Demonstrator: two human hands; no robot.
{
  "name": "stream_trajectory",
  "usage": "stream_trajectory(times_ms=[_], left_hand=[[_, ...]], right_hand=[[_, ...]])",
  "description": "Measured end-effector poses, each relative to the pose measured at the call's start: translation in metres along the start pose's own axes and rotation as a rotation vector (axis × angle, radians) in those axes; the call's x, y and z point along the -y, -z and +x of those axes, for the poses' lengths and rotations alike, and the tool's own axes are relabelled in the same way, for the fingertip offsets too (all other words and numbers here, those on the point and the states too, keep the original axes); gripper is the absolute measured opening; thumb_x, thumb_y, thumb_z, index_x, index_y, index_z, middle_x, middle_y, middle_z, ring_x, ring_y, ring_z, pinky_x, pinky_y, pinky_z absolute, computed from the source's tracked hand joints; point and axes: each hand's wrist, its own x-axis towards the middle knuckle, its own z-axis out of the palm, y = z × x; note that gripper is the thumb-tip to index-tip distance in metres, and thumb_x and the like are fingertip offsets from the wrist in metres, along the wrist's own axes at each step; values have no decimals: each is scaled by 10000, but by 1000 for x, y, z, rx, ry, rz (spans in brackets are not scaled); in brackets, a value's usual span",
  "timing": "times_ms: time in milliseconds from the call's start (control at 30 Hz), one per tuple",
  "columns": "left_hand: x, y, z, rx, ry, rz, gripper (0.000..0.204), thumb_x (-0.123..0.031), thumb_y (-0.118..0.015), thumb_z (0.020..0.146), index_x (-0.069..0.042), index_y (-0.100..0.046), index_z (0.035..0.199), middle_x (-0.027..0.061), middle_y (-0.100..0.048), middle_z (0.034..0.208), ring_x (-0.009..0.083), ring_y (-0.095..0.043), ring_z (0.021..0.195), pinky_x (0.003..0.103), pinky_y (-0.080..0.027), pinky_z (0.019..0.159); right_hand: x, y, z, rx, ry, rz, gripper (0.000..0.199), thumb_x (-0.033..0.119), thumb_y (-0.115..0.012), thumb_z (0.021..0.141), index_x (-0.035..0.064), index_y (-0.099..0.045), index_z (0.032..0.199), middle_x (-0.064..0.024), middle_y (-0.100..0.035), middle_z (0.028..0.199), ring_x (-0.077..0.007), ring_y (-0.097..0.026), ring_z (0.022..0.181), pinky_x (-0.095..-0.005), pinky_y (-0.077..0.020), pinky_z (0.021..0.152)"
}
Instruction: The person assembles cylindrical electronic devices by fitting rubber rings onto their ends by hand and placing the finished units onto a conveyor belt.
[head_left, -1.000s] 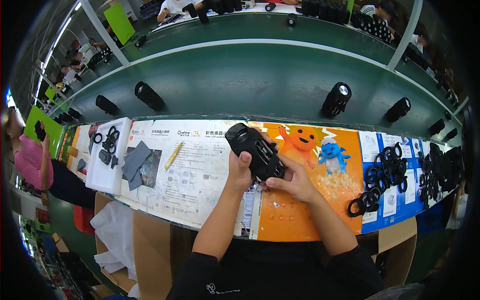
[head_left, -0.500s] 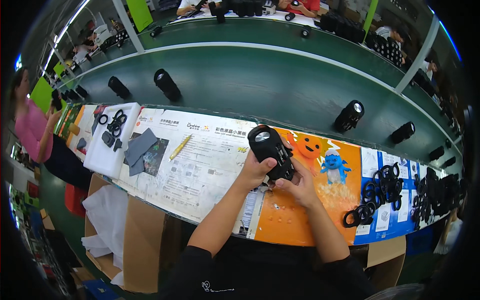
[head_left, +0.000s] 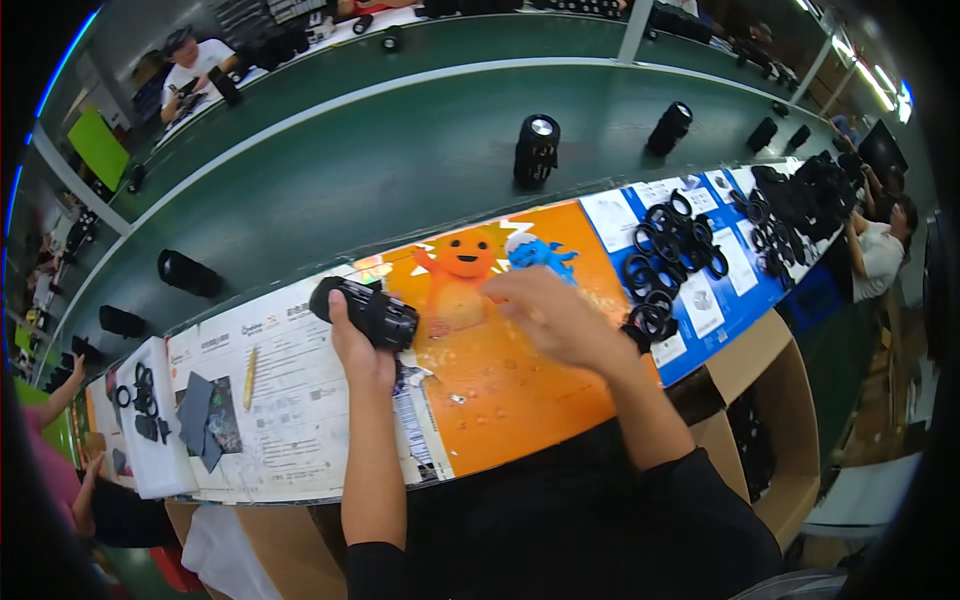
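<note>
My left hand is wrapped round a black cylindrical speaker, which lies tilted nearly sideways above the work table. Its end on the right, with ribbed or slotted parts, faces my other hand. Motion blurs my right hand, which is apart from the speaker and over the orange printed sheet; whether its fingers hold anything I cannot make out. Nearest to it on the right is a heap of black rings, spread over a blue and white sheet.
Beyond the table runs a green conveyor belt carrying more speakers. On the left are a yellow pen, grey cloths and a white foam tray with black parts. A cardboard box stands below right. Co-workers sit across the belt.
My view has swung to the right. My right hand has let go of the speaker and moved off rightward. The speaker has turned from upright to lying sideways in my left hand.
</note>
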Motion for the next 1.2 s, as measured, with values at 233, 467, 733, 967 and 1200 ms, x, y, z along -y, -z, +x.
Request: stream_trajectory(times_ms=[233,467,733,967,1200], left_hand=[[12,-16,-3,-39,-116,36,609,-505,-688,1090,-48,-514,1453,151,-722,1170,328,-797,1012,453,-685,892],[-9,23,-9,111,-113,187,518,-564,-712,1064,-101,-580,1256,51,-675,956,205,-744,796,395,-654,719],[-2,-13,-12,258,-179,145,606,-411,-820,1006,-31,-571,1409,46,-655,1132,133,-658,991,304,-583,877],[-28,8,-13,343,-205,346,666,-448,-871,958,-20,-629,1408,68,-700,1196,149,-660,1062,313,-579,953],[-17,8,-6,258,-176,328,663,-454,-857,966,-30,-613,1414,63,-698,1199,150,-654,1079,313,-573,962]], right_hand=[[-36,133,-90,86,-272,-476,317,163,-806,933,108,-813,1245,-112,-680,1437,-384,-531,1402,-515,-390,1218],[-50,71,-65,258,-60,-500,250,254,-896,783,83,-792,934,-112,-638,1457,-404,-467,1452,-577,-312,1232],[-23,14,9,-151,72,-443,169,39,-758,1005,7,-699,1160,-147,-688,962,-314,-692,896,-407,-538,846],[15,-77,55,-43,56,-301,363,88,-838,912,14,-699,1240,-157,-679,993,-343,-656,910,-451,-529,857],[13,-72,48,74,23,175,463,71,-848,847,35,-720,1291,-159,-682,1199,-337,-663,1113,-421,-540,976]])
